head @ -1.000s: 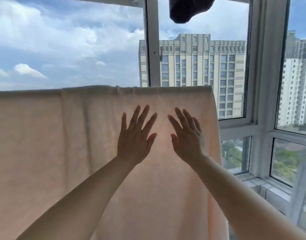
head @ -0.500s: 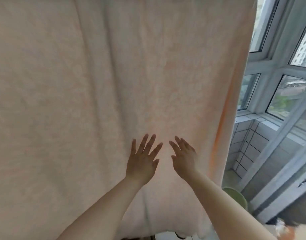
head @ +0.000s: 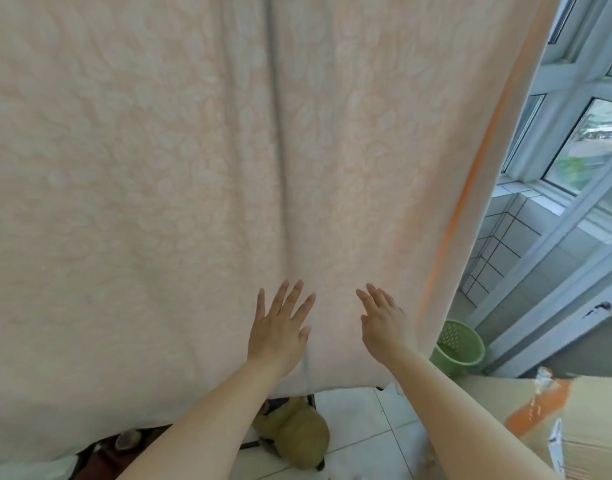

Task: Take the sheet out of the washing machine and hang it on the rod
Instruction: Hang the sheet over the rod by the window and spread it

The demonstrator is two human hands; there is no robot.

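The pale peach sheet point(head: 159, 168) hangs down in front of me and fills most of the view, with a vertical fold near its middle and an orange stripe along its right edge. Its lower hem ends just above the floor. My left hand point(head: 280, 327) lies flat against the lower part of the sheet, fingers straight and spread. Close to its right, my right hand point(head: 384, 323) is also flat on the fabric with straight fingers. The rod and the washing machine are out of view.
A green perforated basket point(head: 460, 344) stands on the floor right of the sheet. A cardboard box point(head: 574, 427) with orange tape sits at lower right. An olive-coloured soft bundle point(head: 297, 434) lies on the white tiles below the hem. Window frames point(head: 557, 209) rise at right.
My view has tilted down from the window and the sheet's top edge to its lower part. Both flat hands have slid down the sheet towards the hem.
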